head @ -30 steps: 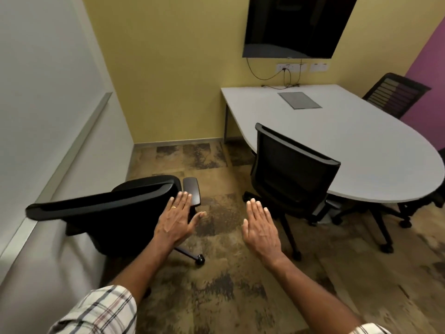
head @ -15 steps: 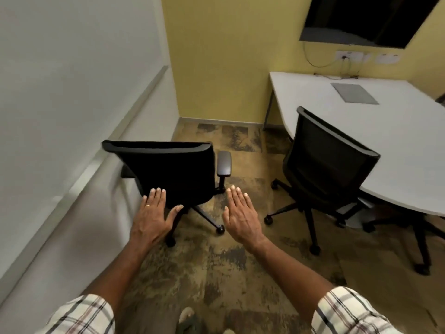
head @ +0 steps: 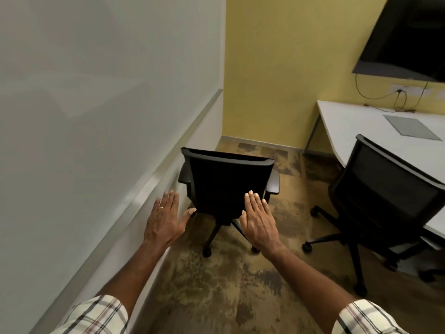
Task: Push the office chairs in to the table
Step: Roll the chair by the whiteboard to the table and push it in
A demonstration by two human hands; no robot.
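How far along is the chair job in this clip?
Looks done: right chair sits close against the table. In hand: left hand and right hand, fingers straight, reach toward the wall chair; contact unclear. Left: wheeling that chair over to the table.

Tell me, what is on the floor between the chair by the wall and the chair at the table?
Just bare patterned carpet lies between the wall chair and the table chair. The head view shows it.
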